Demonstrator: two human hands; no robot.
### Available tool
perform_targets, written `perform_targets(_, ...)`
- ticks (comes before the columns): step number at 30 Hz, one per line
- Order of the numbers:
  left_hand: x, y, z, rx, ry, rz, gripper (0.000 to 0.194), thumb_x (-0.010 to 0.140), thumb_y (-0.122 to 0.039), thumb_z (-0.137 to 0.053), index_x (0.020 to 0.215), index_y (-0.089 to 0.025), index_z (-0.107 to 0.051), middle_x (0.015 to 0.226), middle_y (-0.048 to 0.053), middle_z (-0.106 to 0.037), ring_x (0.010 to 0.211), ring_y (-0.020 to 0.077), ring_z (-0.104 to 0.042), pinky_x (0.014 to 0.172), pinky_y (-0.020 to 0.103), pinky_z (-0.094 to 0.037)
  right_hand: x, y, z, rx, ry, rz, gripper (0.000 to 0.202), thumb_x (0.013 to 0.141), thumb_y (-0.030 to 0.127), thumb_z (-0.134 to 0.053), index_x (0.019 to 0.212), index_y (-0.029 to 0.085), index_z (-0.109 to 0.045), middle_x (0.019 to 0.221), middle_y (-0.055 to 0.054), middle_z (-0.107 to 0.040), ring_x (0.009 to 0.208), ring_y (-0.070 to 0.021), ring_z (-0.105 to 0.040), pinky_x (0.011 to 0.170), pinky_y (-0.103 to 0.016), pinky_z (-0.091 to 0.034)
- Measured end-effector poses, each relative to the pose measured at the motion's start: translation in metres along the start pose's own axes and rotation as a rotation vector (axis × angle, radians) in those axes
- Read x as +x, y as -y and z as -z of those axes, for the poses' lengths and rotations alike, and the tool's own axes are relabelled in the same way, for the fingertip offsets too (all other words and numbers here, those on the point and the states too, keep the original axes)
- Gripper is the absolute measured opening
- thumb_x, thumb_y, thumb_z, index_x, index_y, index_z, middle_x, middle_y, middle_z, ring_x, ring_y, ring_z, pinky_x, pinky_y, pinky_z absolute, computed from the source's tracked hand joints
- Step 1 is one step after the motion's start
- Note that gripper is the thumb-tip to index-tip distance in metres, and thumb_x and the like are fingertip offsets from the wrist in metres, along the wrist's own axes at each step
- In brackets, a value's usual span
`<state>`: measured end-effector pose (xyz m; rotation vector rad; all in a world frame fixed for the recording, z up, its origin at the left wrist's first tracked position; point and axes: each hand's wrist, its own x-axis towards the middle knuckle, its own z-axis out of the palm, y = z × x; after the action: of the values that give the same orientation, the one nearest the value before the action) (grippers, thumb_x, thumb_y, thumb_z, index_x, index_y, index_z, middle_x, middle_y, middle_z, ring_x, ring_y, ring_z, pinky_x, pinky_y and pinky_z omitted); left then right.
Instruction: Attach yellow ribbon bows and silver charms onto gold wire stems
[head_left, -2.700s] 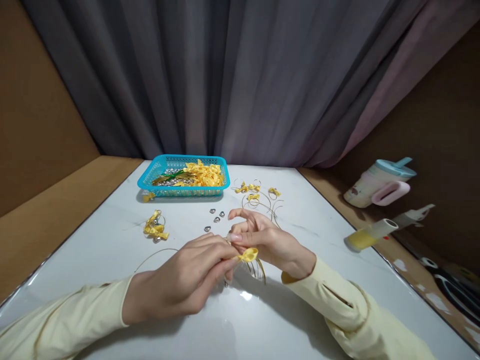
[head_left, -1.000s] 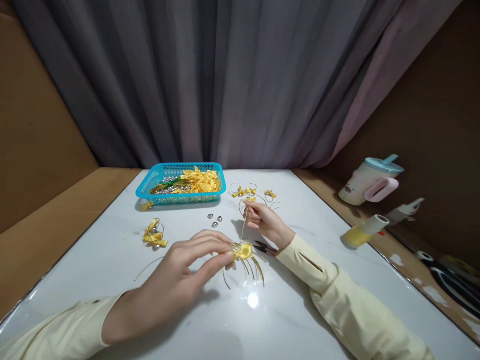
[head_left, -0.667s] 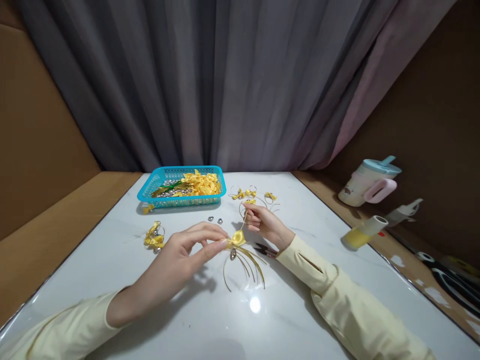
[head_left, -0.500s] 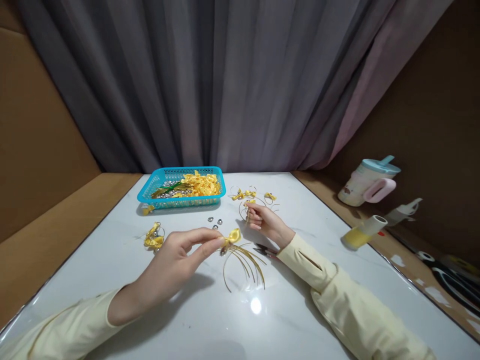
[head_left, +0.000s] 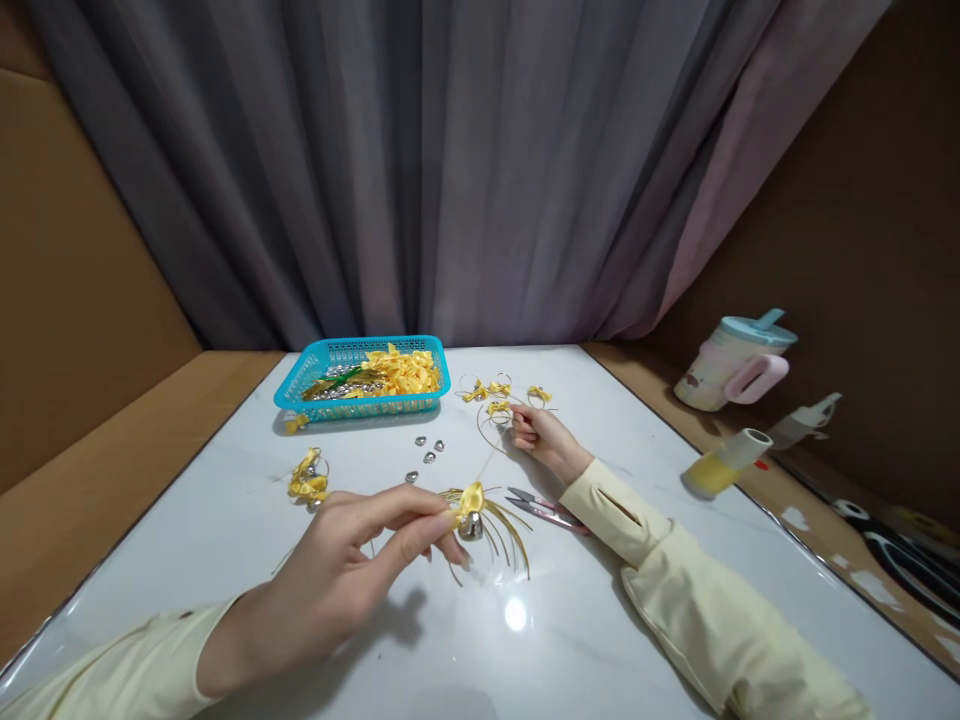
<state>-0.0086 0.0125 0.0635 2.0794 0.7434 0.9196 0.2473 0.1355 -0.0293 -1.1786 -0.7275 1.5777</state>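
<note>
My left hand (head_left: 367, 555) pinches a yellow ribbon bow (head_left: 471, 497) with a silver bell (head_left: 471, 526) under it, above the white table. Below and behind that bow, several loose gold wires (head_left: 514, 530) fan out. My right hand (head_left: 544, 440) is closed, its fingertips beside another yellow bow (head_left: 498, 408) with a curved wire. What those fingers hold, if anything, is too small to make out. Thread snips (head_left: 551, 512) lie near my right wrist. Left of it are loose silver bells (head_left: 430, 457).
A blue basket (head_left: 360, 406) of yellow bows and bells stands at the back left. Finished-looking bows (head_left: 307, 478) lie in a pile at left, others (head_left: 538, 393) at the back. At right are a lidded cup (head_left: 701, 375), a yellow spool (head_left: 724, 468) and black-handled scissors (head_left: 911, 575).
My left hand has turned the bow, so the bell faces me, and lowered it slightly. My right hand has shifted right, uncovering the bow beside its fingertips and more of the snips.
</note>
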Motion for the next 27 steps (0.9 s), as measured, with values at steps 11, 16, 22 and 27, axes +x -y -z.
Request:
perform_targets(11, 0.008, -0.003, 0.005, 0.018, -0.069, 0.054, 0.025, 0.091, -0.021, -0.044, 0.075, -0.018, -0.064, 0.072, -0.001, -0.068, 0.065, 0.0106, -0.062, 0.059, 0.02, -0.048, -0.037, 0.033, -0.017, -0.196, 0.004, 0.348, 0.026, 0.087, 0.035, -0.052, 0.089, 0.011, -0.061, 0.08, -0.003, -0.061, 0.052, -0.005, -0.048, 0.043, -0.016, -0.038)
perform_targets(16, 0.01, 0.008, 0.002, 0.16, -0.205, -0.004, 0.016, 0.089, -0.02, -0.048, 0.081, -0.017, -0.061, 0.07, -0.001, -0.068, 0.06, 0.0097, -0.06, 0.046, 0.017, -0.043, -0.095, 0.055, -0.046, -0.329, 0.252, 0.32, 0.022, 0.079, 0.031, -0.062, 0.078, 0.01, -0.065, 0.047, 0.003, -0.051, 0.034, -0.0013, -0.027, 0.032, -0.016, -0.02)
perform_targets(22, 0.005, 0.022, -0.004, 0.358, -0.293, -0.179, 0.012, 0.087, -0.009, -0.049, 0.091, -0.016, -0.057, 0.075, -0.003, -0.066, 0.063, 0.0064, -0.06, 0.06, 0.014, -0.046, -0.14, 0.043, -0.079, -0.591, 0.472, 0.159, 0.026, 0.084, 0.036, -0.055, 0.082, 0.011, -0.063, 0.051, 0.003, -0.055, 0.03, -0.0031, -0.042, 0.031, -0.016, -0.033)
perform_targets(27, 0.006, 0.027, -0.006, 0.395, -0.248, -0.253, 0.013, 0.088, -0.008, -0.046, 0.094, -0.016, -0.055, 0.08, -0.002, -0.064, 0.068, 0.0063, -0.059, 0.066, 0.014, -0.045, -0.142, 0.03, -0.088, -0.539, 0.456, 0.185, 0.029, 0.082, 0.04, -0.056, 0.077, 0.013, -0.062, 0.049, 0.004, -0.054, 0.031, -0.0034, -0.043, 0.031, -0.014, -0.036)
